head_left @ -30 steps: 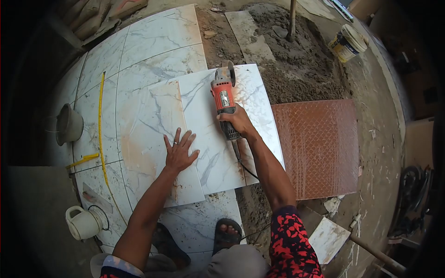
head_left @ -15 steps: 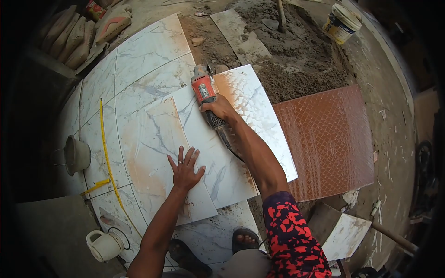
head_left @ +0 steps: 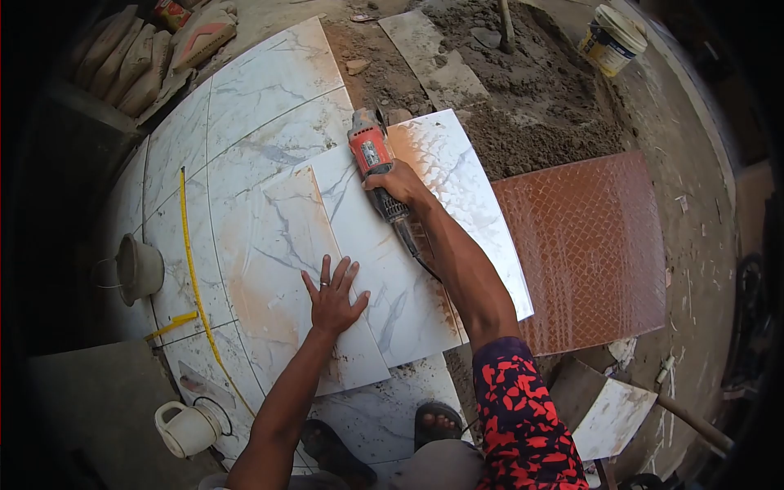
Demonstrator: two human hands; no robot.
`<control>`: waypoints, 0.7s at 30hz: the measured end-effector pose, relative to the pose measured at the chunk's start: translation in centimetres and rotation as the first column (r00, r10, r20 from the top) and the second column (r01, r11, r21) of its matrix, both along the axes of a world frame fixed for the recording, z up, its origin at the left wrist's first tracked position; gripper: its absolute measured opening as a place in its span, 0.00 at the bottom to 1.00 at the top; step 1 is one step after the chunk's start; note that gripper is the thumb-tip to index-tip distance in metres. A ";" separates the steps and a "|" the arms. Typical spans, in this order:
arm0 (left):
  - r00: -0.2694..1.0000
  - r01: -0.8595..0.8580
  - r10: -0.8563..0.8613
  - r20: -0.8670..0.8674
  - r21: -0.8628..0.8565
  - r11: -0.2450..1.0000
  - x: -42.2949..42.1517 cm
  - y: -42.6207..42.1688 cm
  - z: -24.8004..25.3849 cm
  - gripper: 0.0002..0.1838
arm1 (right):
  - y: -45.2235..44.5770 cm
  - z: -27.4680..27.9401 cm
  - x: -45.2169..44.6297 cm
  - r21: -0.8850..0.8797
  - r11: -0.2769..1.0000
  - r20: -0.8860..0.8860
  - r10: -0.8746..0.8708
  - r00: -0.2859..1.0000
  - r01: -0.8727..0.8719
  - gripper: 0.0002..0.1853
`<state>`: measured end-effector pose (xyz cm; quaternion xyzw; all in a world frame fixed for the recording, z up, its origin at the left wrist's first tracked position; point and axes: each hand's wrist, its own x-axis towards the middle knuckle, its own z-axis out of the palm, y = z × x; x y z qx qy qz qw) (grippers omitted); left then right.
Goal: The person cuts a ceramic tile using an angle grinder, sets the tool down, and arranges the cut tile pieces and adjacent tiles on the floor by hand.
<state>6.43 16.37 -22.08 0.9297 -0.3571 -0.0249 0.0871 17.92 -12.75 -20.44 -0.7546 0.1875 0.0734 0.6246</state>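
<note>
My right hand is wrapped around the body of a red and black angle grinder, its cord trailing back beneath my forearm. The grinder's head lies at the far edge of a white marbled tile, beside a brightly lit tile piece smeared with orange dust. On the left, my left hand presses flat with fingers spread, over the edge of an overlapping marbled tile piece. A ring shows on one finger. The grinder's disc is mostly hidden.
A yellow tape measure lies across the laid floor tiles. Left stand a small bucket and a cream jug. A brown patterned tile lies right, below wet mortar and a paint bucket. Sacks lean at the back left.
The whole view has shifted slightly, so things appear a little further right. My left hand stays flat on the tile, and my right hand keeps its hold on the angle grinder.
</note>
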 end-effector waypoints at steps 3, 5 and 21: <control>1.000 0.009 -0.009 0.015 -0.006 1.000 0.0 0.1 -0.1 0.36 | -0.1 -0.6 0.2 -0.019 1.000 0.033 0.010 0.999 -0.009 0.28; 1.000 0.002 -0.001 0.015 -0.013 1.000 0.0 0.1 -0.2 0.35 | -0.1 -0.8 0.3 -0.016 1.000 0.008 0.023 1.000 -0.023 0.27; 1.000 -0.010 0.010 -0.027 0.009 1.000 0.0 0.0 0.0 0.36 | -0.2 -0.5 -0.1 0.012 1.000 -0.016 -0.004 1.000 0.004 0.31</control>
